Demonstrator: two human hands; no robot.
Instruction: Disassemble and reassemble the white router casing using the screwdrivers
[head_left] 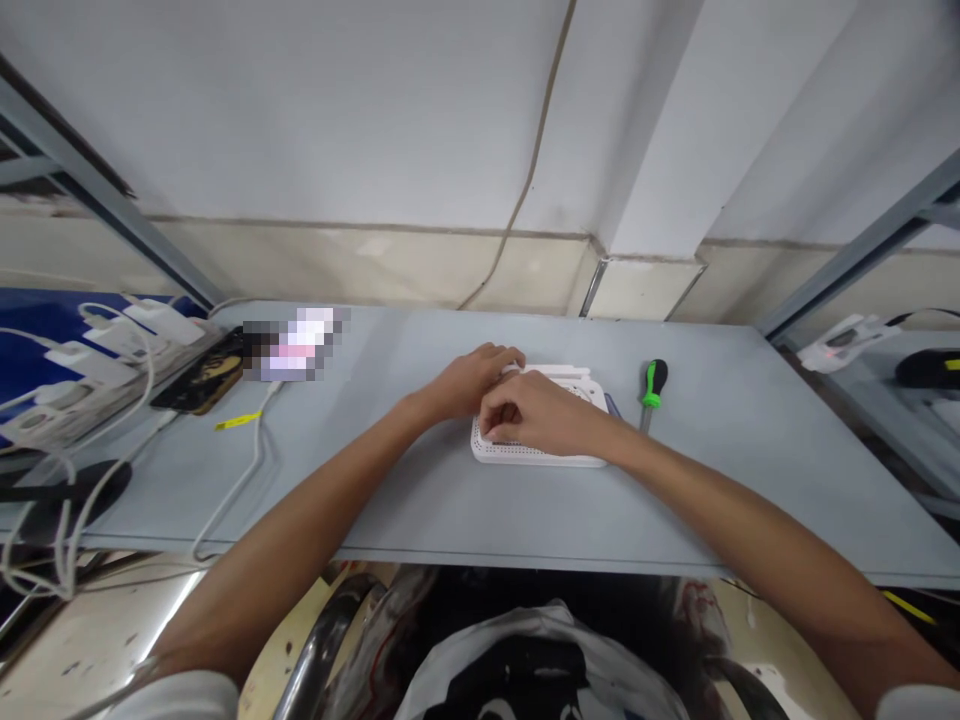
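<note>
No text could be read: the yellow tag at nine o'clock from the white vented casing was too small, and the casing showed none.

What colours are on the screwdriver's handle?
Black and bright green on the screwdriver, shown best in the head view.

Both hands in view, held close together, palms down.
My left hand is curled, fingers bent downward; my right hand is likewise curled, pressed just against it.
</note>
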